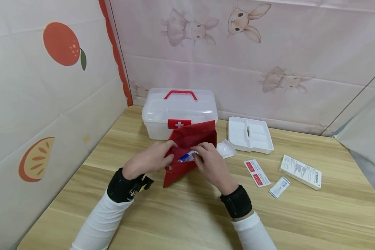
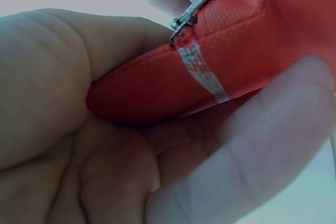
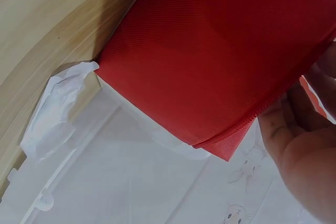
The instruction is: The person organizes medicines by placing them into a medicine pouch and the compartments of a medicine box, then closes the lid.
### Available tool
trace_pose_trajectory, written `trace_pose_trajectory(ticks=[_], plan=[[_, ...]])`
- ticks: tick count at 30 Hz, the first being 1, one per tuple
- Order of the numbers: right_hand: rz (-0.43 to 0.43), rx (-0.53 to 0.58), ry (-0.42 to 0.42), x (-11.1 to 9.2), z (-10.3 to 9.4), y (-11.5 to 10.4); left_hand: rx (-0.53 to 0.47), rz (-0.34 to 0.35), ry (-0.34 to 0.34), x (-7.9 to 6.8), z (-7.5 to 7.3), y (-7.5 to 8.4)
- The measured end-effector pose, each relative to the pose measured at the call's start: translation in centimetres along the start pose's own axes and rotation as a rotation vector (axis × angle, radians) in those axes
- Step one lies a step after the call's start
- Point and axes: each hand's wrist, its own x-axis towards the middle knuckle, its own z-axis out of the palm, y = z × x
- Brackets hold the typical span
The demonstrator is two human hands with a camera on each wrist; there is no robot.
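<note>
In the head view a red zip pouch (image 1: 187, 139) stands tilted on the table with its mouth gaping. My left hand (image 1: 151, 158) grips its left edge by the zip; in the left wrist view the thumb and fingers lie either side of the red fabric (image 2: 142, 87), below the metal zip pull (image 2: 197, 9). A blue-and-white packet (image 1: 186, 157) shows inside the mouth. My right hand (image 1: 213, 165) reaches into the opening and pinches the packet's right end. From the right wrist, its curled fingers (image 3: 275, 127) are at the zip edge, and the packet is hidden.
Behind the pouch stands a clear first-aid box (image 1: 181, 107) with a red handle. To the right are a white divided tray (image 1: 262, 135), crumpled clear plastic (image 1: 226, 149), a red-and-white card (image 1: 257, 173), a small blue-and-white packet (image 1: 279, 186) and a flat white box (image 1: 301, 172).
</note>
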Motion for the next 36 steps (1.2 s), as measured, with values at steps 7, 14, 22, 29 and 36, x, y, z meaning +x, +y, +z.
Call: trace_pose_trajectory(ticks=[7, 14, 22, 29, 36], plan=[[-0.005, 0.015, 0.005, -0.1, -0.6, 0.0, 0.003, 0.005, 0.010, 0.0, 0.1, 0.1], [-0.010, 0.086, 0.041, -0.8, -2.7, 0.0, 0.018, 0.019, 0.022, 0.1, 0.1, 0.4], [0.023, 0.000, 0.063, -2.3, -6.5, 0.3, 0.040, 0.025, 0.031, 0.1, 0.3, 0.6], [0.073, -0.082, 0.017, -4.0, -8.0, 2.0, 0.033, 0.025, 0.034, 0.0, 0.3, 0.5], [0.127, -0.119, -0.017, -5.6, -9.0, 3.7, 0.046, 0.019, 0.029, -0.1, 0.2, 0.5]])
